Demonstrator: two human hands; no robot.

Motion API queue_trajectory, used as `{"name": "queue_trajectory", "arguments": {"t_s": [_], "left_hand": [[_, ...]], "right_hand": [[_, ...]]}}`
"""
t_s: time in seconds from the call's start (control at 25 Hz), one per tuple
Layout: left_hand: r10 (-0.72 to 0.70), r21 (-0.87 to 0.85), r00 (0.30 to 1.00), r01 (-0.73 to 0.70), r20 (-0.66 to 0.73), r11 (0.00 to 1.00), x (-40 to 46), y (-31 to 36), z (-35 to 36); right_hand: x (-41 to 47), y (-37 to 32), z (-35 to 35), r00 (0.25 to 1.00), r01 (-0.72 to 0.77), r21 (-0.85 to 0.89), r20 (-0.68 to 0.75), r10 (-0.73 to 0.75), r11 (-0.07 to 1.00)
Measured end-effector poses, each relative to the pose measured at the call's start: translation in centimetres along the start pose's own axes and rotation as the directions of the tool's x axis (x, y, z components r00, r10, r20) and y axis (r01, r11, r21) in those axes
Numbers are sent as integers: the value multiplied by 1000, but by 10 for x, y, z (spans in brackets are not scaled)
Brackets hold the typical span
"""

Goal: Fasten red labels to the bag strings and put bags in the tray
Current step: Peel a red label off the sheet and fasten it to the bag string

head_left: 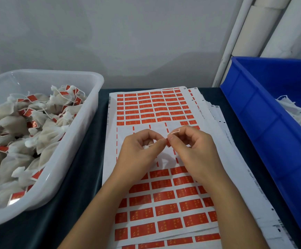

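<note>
We see both hands meeting over the middle of the top label sheet (164, 200). Our left hand (137, 151) has its fingers curled in, with a bit of white bag (144, 146) showing inside the palm, and its thumb and forefinger pinch the white string (174, 131) next to a small red label (168, 142). Our right hand (192, 146) is curled too, its thumb and forefinger pinching the same label from the other side, so the fingertips of the two hands touch. The string end loops up just above the right forefinger.

The label sheet carries rows of red labels with small yellow marks that we cannot read; a band of rows across its middle is bare white backing. Fine print runs along the sheet's left and right margins, too small to read. The sheet tops a fanned stack of sheets (239, 159) whose number we cannot count, lying on the dark worktop (85, 177).

At the worktop's left edge stands one clear plastic tray (85, 112), heaped with labelled bags (20, 133), far too many and too overlapped to count. At the right edge stands one blue crate (264, 126), with white bags (300, 112) showing inside it.
</note>
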State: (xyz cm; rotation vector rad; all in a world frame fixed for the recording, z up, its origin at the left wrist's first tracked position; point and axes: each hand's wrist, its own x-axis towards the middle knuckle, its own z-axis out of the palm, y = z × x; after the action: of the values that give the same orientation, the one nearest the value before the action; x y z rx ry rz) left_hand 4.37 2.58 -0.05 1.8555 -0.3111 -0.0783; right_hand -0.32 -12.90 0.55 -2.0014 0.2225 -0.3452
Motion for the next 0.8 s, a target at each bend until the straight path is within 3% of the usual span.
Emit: {"name": "queue_trajectory", "arguments": {"t_s": [0.8], "left_hand": [[26,-58,998,-23,49,998,-1,0,-2]], "right_hand": [[-2,-4,1,999,39,11,32,-39,999]]}}
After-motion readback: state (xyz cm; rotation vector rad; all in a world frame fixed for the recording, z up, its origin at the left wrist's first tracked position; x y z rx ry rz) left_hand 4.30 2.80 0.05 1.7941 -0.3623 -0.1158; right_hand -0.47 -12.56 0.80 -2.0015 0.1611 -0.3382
